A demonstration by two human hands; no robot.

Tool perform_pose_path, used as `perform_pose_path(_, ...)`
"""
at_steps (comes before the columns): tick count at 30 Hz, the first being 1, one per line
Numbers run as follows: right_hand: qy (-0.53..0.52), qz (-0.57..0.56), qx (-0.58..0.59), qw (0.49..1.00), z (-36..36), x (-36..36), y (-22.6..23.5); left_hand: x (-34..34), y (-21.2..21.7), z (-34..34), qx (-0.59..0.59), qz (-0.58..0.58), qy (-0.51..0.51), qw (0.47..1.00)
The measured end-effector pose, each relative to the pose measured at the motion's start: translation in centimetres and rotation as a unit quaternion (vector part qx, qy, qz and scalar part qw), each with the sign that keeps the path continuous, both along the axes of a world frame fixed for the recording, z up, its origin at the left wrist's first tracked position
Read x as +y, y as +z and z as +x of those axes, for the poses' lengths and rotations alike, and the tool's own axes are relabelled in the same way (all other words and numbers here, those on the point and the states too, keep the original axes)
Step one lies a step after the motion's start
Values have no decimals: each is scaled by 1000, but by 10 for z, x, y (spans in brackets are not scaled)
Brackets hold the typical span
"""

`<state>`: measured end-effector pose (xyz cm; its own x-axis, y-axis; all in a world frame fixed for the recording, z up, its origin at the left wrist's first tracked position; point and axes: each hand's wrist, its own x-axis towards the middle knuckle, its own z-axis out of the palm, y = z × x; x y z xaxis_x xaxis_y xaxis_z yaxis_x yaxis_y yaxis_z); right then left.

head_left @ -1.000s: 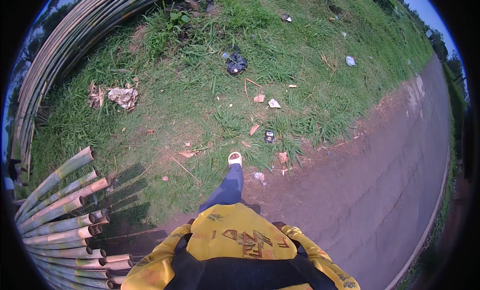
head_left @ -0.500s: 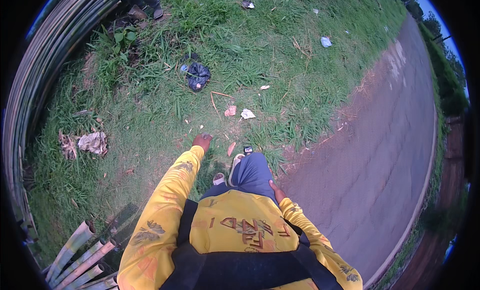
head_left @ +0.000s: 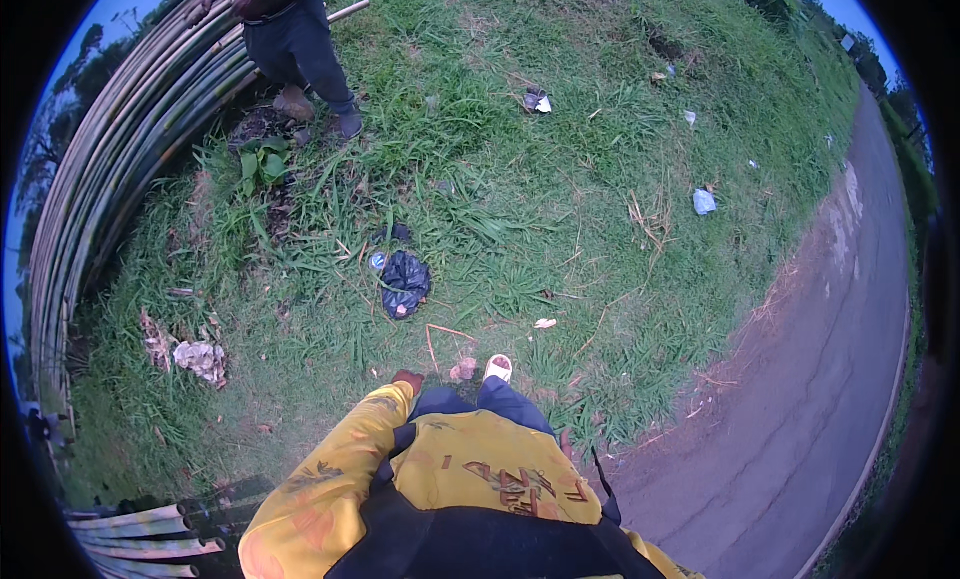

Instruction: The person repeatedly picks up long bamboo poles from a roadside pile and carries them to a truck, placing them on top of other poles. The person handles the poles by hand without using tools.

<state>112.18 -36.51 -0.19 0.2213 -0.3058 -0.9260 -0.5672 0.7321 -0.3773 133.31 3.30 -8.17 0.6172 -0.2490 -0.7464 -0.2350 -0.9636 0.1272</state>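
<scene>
My left hand hangs low ahead of the yellow sleeve, over the grass by my left leg. It is small in the picture and I cannot make out its fingers. A sliver of my right hand shows beside my right hip, against the dark trousers; its fingers are hidden. No held thing shows at either hand. My foot in a pale sandal is forward on the grass. Near it lie a pinkish scrap and a thin bent stalk.
A crumpled black plastic bag lies on the grass ahead. Long bamboo poles are stacked at the left, with another person standing beside them. More bamboo ends jut in at lower left. A paved road runs along the right.
I have walked forward and my view has tilted up, so ground items sit lower in the picture. The other person shows more fully. My right hand is now mostly hidden.
</scene>
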Motion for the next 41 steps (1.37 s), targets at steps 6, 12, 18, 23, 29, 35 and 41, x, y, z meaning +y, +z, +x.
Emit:
perform_pose_path(6, 57, 95, -138, 984, 279, -126, 110, -97, 70, 131, 53, -49, 206, 976)
perform_pose_path(12, 92, -61, -168, 980, 526, -202, 50, -164, 38, 303, 120, -62, 133, 982)
perform_pose_path(18, 364, -161, 14, 917, 626, -253, -36, -223, 23, 523, 64, -246, 439, 862)
perform_pose_path(23, 319, -221, 106, 916, 726, -277, 20, -295, 102, 690, -56, -396, 497, 770)
perform_pose_path(29, 338, -158, 114, 921, 877, -320, 35, -326, 177, 845, -62, -409, 519, 748)
perform_pose_path(35, 460, -90, 113, 876, 1119, -301, 32, -266, 107, 903, -24, -237, 636, 734)
perform_pose_path(41, 613, -61, 7, 787, 1411, -248, 16, -191, 62, 846, -82, -45, 586, 805)
